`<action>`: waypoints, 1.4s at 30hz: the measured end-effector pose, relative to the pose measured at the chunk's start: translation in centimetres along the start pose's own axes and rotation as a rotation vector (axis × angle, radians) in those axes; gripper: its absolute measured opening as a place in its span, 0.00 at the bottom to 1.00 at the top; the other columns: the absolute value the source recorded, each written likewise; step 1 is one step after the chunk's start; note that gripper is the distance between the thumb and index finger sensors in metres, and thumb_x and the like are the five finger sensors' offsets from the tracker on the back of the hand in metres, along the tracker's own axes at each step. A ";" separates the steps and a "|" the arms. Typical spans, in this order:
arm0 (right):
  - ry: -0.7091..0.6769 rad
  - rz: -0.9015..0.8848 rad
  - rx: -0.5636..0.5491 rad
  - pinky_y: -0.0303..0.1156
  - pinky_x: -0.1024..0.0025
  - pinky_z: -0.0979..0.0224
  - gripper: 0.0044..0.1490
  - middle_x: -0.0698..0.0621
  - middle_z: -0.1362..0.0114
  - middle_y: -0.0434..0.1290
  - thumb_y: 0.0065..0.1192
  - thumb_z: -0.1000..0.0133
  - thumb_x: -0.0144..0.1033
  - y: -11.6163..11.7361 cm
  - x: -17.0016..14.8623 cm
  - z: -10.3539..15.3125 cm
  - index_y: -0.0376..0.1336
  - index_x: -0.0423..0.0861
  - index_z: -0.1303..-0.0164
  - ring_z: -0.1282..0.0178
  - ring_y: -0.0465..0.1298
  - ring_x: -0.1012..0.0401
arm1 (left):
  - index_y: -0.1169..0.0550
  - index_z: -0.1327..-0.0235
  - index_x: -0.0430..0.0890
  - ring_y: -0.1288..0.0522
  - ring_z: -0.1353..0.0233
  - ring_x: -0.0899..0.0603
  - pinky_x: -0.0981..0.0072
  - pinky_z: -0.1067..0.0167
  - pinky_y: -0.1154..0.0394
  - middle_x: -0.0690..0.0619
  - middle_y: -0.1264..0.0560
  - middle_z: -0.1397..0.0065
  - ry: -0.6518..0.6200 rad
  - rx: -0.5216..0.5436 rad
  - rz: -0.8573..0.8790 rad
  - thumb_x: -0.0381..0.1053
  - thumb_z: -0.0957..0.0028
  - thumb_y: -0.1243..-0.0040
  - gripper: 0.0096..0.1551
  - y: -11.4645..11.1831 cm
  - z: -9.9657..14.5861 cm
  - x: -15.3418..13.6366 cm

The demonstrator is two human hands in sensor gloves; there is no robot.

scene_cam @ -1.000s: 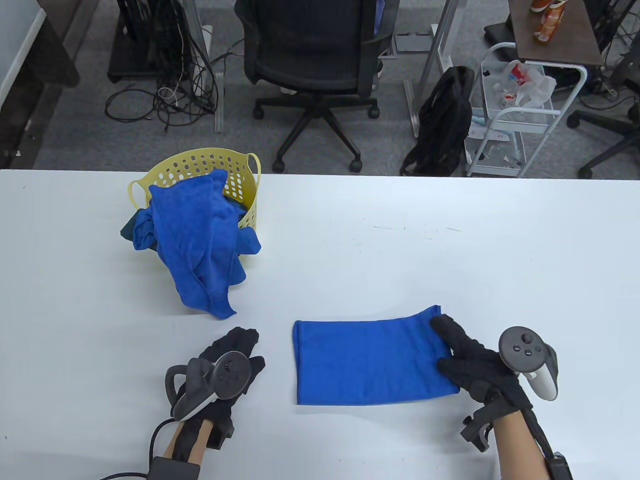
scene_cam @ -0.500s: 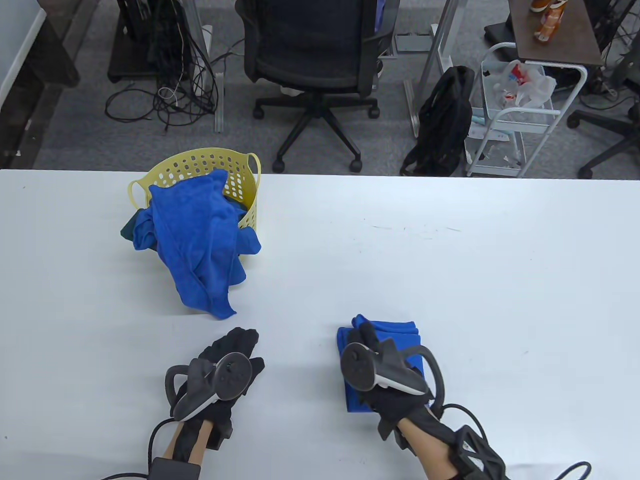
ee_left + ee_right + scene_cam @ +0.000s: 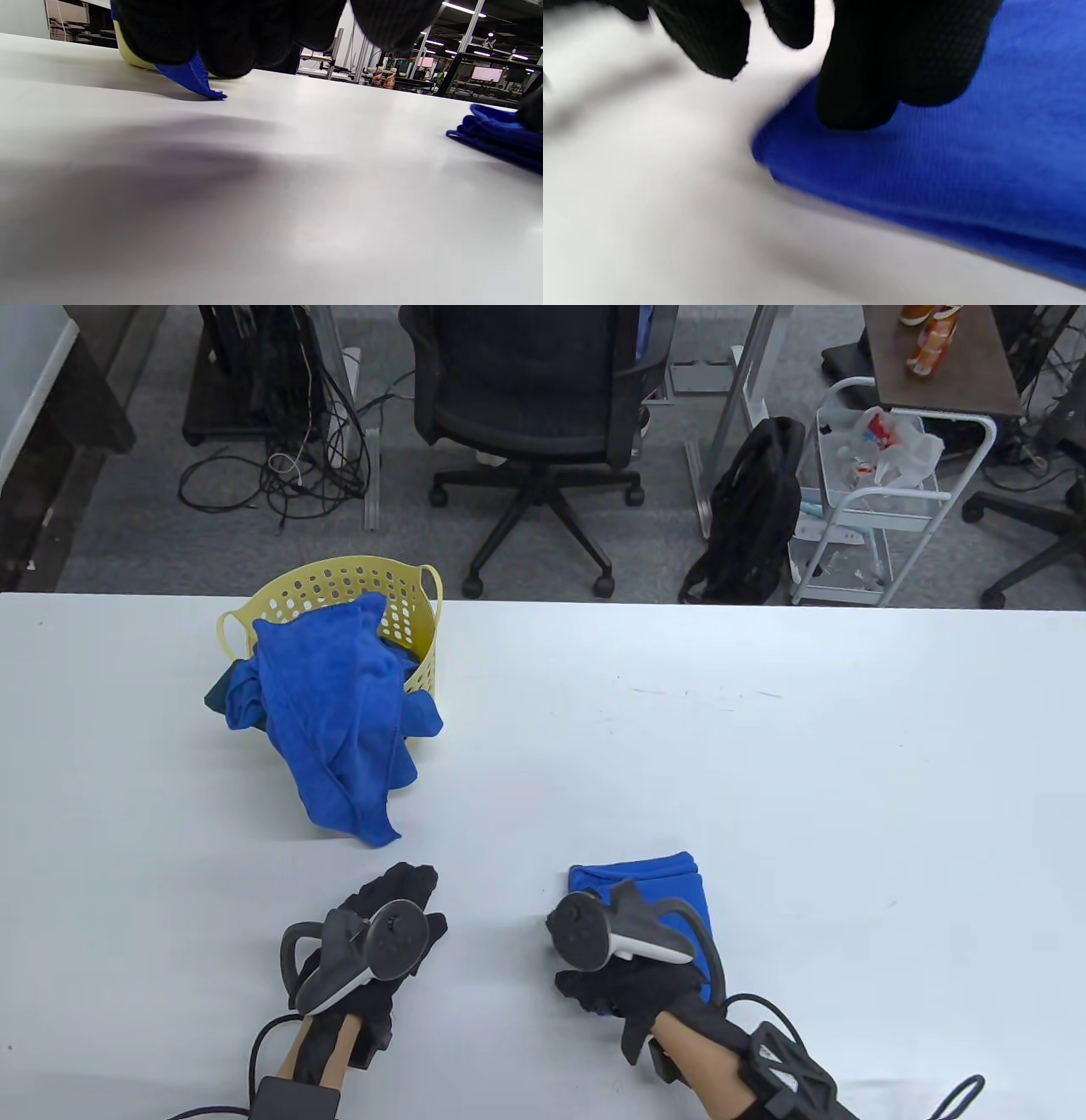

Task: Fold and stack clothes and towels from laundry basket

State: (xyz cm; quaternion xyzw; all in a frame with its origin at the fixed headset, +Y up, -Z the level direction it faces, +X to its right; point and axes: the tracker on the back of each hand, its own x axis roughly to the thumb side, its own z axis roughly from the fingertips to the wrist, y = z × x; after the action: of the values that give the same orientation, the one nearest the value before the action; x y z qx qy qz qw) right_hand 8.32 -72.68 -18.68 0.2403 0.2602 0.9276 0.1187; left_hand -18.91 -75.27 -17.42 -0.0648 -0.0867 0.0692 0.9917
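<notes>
Folded blue cloth (image 3: 670, 878) lies under the right hand (image 3: 632, 980), whose fingers (image 3: 874, 80) press its near-left edge. Left hand (image 3: 373, 950) rests flat, fingers spread, well left of it.

Grey carpet floor (image 3: 153, 551) beyond white table (image 3: 764, 772). Black mesh office chair on castors (image 3: 530, 415) at centre, tangled black cables (image 3: 288, 466) to its left, black backpack (image 3: 751, 513) beside white wire trolley (image 3: 882, 500), dark brown side table (image 3: 942, 364) behind it. Ceiling strip lights (image 3: 456, 7) in left wrist view.
</notes>
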 end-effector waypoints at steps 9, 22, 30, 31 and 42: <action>0.531 -0.312 -0.170 0.67 0.35 0.32 0.54 0.21 0.18 0.55 0.64 0.34 0.48 -3.2 -13.4 1.4 0.48 0.26 0.12 0.29 0.67 0.33 | 0.50 0.06 0.39 0.37 0.17 0.25 0.32 0.27 0.32 0.29 0.48 0.08 -0.058 -0.384 0.316 0.65 0.42 0.39 0.60 -0.6 -7.4 9.6; 0.111 -0.268 -0.302 0.69 0.34 0.31 0.27 0.30 0.20 0.66 0.71 0.43 0.27 -4.1 -9.7 0.5 0.63 0.46 0.34 0.28 0.72 0.36 | 0.46 0.09 0.55 0.61 0.20 0.13 0.18 0.29 0.47 0.20 0.65 0.12 -0.216 -0.529 0.011 0.60 0.48 0.31 0.56 -3.5 -12.7 15.2; 0.299 -0.120 -0.343 0.70 0.37 0.32 0.43 0.36 0.27 0.70 0.65 0.39 0.23 -9.4 -9.6 7.3 0.51 0.35 0.14 0.36 0.75 0.43 | 0.26 0.26 0.55 0.55 0.17 0.15 0.20 0.28 0.45 0.26 0.50 0.08 -0.326 -0.476 0.423 0.62 0.43 0.34 0.32 2.6 -12.7 17.3; 0.415 -0.044 -0.335 0.69 0.37 0.32 0.43 0.36 0.27 0.70 0.65 0.38 0.22 -10.3 -10.4 8.5 0.52 0.35 0.14 0.37 0.75 0.42 | 0.28 0.22 0.54 0.55 0.17 0.16 0.21 0.27 0.45 0.27 0.51 0.08 -0.385 -0.525 0.442 0.62 0.41 0.37 0.34 2.8 -13.2 19.7; 0.729 0.092 -0.391 0.56 0.24 0.26 0.50 0.26 0.12 0.48 0.69 0.38 0.31 -8.2 -17.4 8.9 0.46 0.36 0.11 0.19 0.53 0.26 | 0.43 0.10 0.43 0.42 0.17 0.22 0.29 0.27 0.36 0.30 0.47 0.09 -0.413 -0.113 0.245 0.66 0.41 0.45 0.51 4.0 -8.2 18.4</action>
State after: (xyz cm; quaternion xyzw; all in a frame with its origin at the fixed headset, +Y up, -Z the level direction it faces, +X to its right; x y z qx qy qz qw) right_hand 28.56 -68.00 -23.11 -0.1196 0.0934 0.9882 0.0204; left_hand -0.03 -69.54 -22.99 -0.1145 -0.2827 0.1956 0.9320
